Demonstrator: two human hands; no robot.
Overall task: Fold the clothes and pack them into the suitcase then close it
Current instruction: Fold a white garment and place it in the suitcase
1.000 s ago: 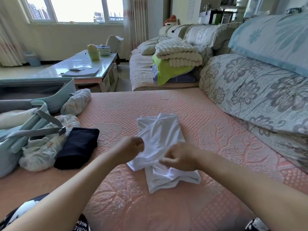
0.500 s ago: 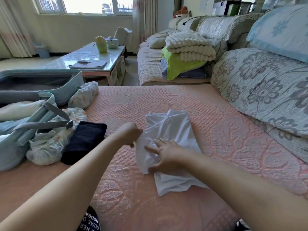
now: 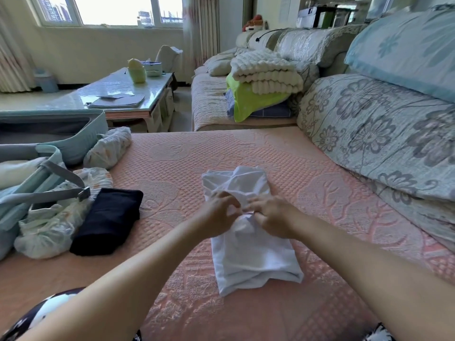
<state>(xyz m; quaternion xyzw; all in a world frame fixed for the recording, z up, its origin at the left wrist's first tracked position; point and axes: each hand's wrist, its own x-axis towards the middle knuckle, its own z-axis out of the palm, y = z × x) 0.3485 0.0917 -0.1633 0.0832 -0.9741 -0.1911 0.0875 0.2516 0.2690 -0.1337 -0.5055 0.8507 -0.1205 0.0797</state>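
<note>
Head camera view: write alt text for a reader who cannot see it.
The left hand and right hand pinch the middle of a half-folded white garment lying on a pink quilted cover. To the left lie a folded black garment and patterned bundles beside an open pale-blue suitcase.

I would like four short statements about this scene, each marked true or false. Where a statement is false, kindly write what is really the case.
1. The left hand and the right hand both pinch the white garment, which lies on the pink cover. True.
2. The black garment is packed inside the suitcase. False: it lies on the pink cover, outside the suitcase.
3. The suitcase is closed. False: it lies open.
4. A cream blanket rests on a green cloth on the far sofa. True.
</note>
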